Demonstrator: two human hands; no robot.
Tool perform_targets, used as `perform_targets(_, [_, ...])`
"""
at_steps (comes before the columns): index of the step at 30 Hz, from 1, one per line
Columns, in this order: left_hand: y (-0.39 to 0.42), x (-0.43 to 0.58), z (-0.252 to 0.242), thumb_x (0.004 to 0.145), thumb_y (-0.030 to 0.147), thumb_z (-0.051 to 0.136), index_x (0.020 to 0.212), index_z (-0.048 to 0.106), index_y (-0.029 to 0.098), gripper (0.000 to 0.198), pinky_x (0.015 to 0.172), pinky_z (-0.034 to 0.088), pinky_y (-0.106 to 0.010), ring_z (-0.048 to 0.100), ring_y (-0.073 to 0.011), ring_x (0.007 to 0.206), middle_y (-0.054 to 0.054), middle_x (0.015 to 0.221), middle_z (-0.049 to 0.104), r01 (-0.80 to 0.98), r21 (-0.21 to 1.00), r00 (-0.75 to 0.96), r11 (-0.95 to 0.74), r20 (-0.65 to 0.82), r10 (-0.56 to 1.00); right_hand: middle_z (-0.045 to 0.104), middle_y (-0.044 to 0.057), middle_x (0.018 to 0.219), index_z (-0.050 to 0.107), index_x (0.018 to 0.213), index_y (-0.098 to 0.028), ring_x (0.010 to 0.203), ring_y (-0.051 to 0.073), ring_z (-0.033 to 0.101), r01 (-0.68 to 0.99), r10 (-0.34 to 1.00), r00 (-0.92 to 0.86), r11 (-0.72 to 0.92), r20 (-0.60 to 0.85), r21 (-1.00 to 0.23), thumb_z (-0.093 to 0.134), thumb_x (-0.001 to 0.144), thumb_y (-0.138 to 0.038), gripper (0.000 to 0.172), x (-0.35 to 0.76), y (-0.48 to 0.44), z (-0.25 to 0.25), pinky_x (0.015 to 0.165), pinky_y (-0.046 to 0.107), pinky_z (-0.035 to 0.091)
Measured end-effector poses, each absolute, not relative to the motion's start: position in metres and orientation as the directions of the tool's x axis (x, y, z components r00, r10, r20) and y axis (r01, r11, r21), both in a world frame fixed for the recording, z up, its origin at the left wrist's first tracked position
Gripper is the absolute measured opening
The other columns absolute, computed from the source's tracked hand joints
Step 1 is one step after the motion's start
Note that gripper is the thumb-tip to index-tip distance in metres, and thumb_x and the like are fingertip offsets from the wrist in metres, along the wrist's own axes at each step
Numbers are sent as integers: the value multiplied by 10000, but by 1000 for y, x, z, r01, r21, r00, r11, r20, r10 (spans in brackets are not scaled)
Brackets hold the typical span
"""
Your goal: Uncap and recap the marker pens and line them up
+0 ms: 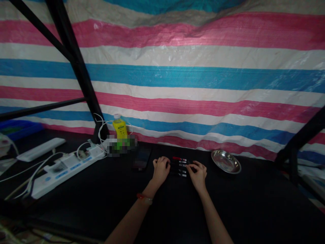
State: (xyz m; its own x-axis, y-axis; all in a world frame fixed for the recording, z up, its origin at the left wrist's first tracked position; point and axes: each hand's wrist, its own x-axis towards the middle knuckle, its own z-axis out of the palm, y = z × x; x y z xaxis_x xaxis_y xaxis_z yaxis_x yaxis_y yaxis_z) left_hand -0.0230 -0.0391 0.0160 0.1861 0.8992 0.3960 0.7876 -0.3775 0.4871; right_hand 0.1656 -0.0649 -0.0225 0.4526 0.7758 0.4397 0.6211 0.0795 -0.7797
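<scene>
Several markers lie side by side in a stack of rows on the black table, between my two hands. The farthest is a red marker [179,158]; nearer ones are black with silvery bands, such as the black marker [182,175] closest to me. My left hand [161,168] is at their left ends, fingers curled, with the fingertips partly hidden. My right hand [197,172] touches the right end of a middle marker [181,165] with thumb and forefinger pinched together.
Right of the hands stands a round metal dish [225,162]. A dark phone [141,158] lies to the left, with a yellow bottle [120,127] behind it. White power strips [68,171] with cables fill the left side. Black frame bars [73,64] rise before a striped sheet [177,78].
</scene>
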Motion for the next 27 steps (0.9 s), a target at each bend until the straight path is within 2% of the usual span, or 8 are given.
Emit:
perform_targets(6, [-41,-21,15,758,78,453,801,592,200,190,826,290,-399,527,-209,933,-35,939,613,795,498,177,-347,356,917,606,87,1022,707,639,-254,1005,292,423,711,802,382,61,458,-701,647,658,-430,187,165,-70,-22,799,411,317])
perform_targets(11, [-41,-22,12,760,60,425,805,594,201,224,833,291,-404,525,-208,943,-39,954,610,780,514,180,-356,361,915,595,96,1017,694,662,-230,995,282,428,762,795,351,65,495,-644,567,738,-436,253,164,-75,-15,791,403,322])
perform_targets(16, [-38,-22,12,772,32,378,860,582,201,279,849,310,-393,533,-195,969,-38,977,611,725,589,138,-357,384,913,593,104,921,675,781,-192,889,252,474,716,667,522,-5,531,-698,470,792,-402,294,177,-74,-9,769,373,342])
perform_targets(20, [-35,-23,12,784,34,358,903,560,195,285,843,348,-361,550,-182,963,-42,965,613,672,645,65,-362,437,897,603,103,827,655,818,-169,814,243,510,607,593,663,-68,457,-792,450,778,-355,280,197,-71,-15,742,356,361])
perform_targets(23, [-33,-24,12,794,51,358,912,553,191,267,825,376,-350,563,-183,939,-47,944,617,662,665,14,-346,451,893,591,70,744,656,830,-179,738,230,526,589,639,649,-78,413,-805,500,734,-367,262,206,-69,-20,681,335,371])
perform_targets(27, [-32,-24,11,812,80,368,924,557,192,247,808,393,-350,566,-191,934,-52,939,621,675,664,2,-323,436,900,583,44,726,668,825,-211,716,219,539,688,729,544,-104,415,-718,563,697,-419,266,204,-70,-20,634,309,348])
